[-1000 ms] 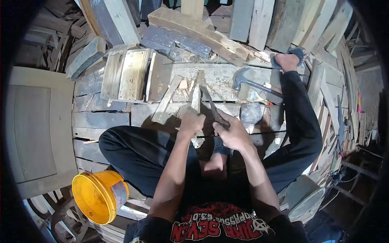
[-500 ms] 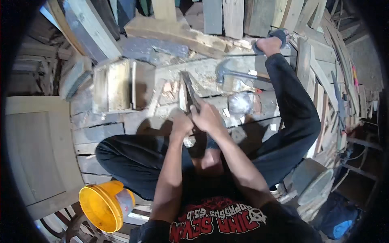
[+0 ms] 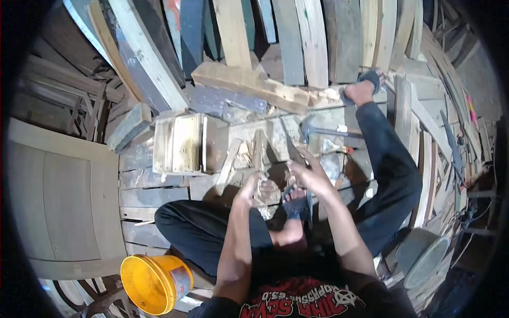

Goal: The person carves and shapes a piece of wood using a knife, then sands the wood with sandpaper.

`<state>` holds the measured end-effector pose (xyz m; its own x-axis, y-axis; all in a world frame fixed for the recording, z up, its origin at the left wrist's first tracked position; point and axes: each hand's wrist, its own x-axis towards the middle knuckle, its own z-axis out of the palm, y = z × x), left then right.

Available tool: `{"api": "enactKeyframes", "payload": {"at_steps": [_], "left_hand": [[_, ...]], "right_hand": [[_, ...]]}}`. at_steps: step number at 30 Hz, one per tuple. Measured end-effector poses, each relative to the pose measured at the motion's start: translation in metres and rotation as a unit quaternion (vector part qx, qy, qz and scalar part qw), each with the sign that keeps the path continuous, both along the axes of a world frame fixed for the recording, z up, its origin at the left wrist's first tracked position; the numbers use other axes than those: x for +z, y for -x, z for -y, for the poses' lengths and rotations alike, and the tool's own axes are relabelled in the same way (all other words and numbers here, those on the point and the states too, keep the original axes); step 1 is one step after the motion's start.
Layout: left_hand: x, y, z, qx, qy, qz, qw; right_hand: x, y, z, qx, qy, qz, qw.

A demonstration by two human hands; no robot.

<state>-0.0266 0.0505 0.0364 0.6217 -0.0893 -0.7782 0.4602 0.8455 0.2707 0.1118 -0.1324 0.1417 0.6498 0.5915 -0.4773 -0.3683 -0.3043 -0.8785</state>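
My left hand (image 3: 250, 190) is closed around the lower end of a narrow wooden stick (image 3: 259, 146), which points away from me. In my right hand (image 3: 312, 174) is a long, dark tool with a narrow blade (image 3: 289, 142), tip pointing away and slightly left. The stick and the blade are apart. Below and between the hands is my sandalled foot (image 3: 294, 204). A claw hammer (image 3: 306, 131) lies on the planks beyond my right hand, its handle toward the right. Wood chips (image 3: 244, 153) and a pale strip of wood (image 3: 228, 165) lie left of the stick.
A wooden box-like block (image 3: 186, 143) stands left of the chips. A thick beam (image 3: 249, 85) lies across the back, before several leaning boards (image 3: 313, 42). A yellow bucket (image 3: 148, 283) stands at the near left, beside a wooden panel (image 3: 74, 201). Stacked timber (image 3: 424, 159) lines the right.
My hands, close together on the dark tool and wood before, have separated. The tool has gone right with my right hand; the stick is at my left. The view has shifted.
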Motion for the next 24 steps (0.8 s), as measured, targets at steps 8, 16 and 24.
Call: {"api": "enactKeyframes", "payload": {"at_steps": [8,16,24], "left_hand": [[0.028,0.012,0.005,0.173,-0.049,-0.007,0.984],[0.07,0.019,0.002,0.28,0.03,0.056,0.958],[0.083,0.01,-0.021,0.199,-0.002,0.129,0.971]], "right_hand": [[-0.059,0.014,0.002,-0.128,-0.081,-0.132,0.98],[-0.073,0.005,0.011,-0.104,-0.112,-0.143,0.978],[-0.105,0.009,0.002,-0.072,-0.141,-0.082,0.984]]}}
